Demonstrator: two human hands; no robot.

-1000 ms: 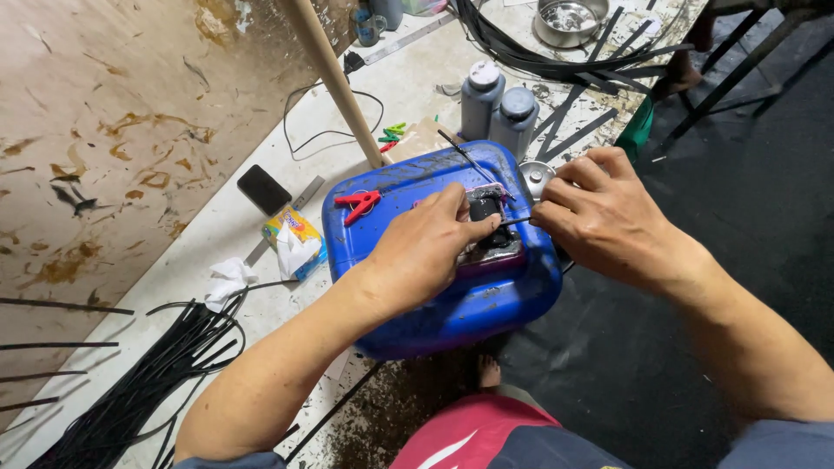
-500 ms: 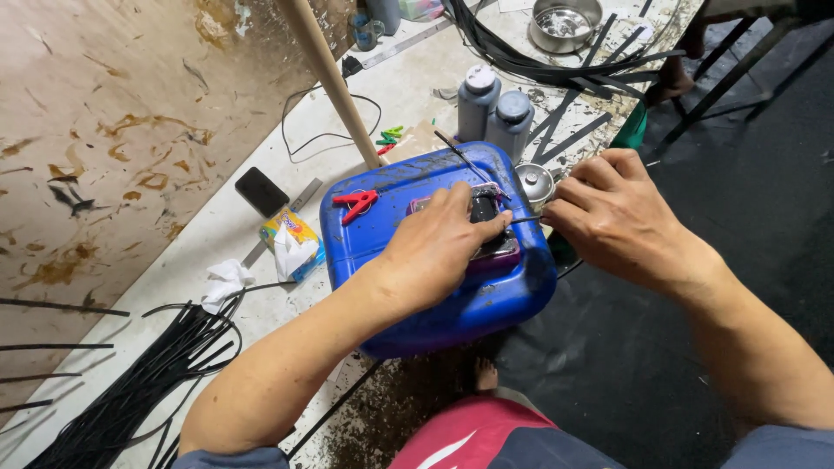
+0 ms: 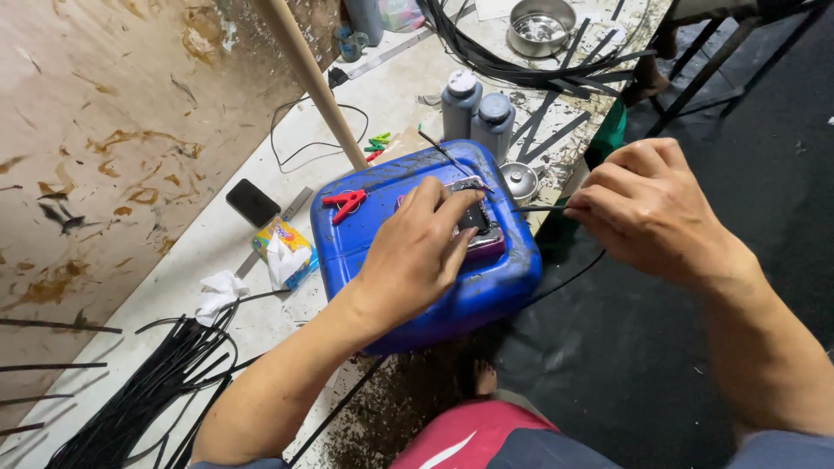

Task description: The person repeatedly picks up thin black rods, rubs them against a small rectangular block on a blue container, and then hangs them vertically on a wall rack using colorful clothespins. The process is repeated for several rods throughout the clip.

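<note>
The thin black strip [image 3: 540,208] runs level between your two hands, above the far end of the blue plastic jerrycan [image 3: 434,252] that lies on its side at the edge of the stained white workbench [image 3: 261,330]. Your right hand [image 3: 647,213] has drawn back to the right since a second ago, off the can, fingers pinched on the strip's end, so the strip now shows taut where it was hidden. Your left hand [image 3: 417,252] stays spread flat, fingertips pressing the small dark block [image 3: 476,221] onto the can's top. A red spring clamp [image 3: 346,202] sits on the can, and two grey bottles [image 3: 476,113] stand just beyond.
</note>
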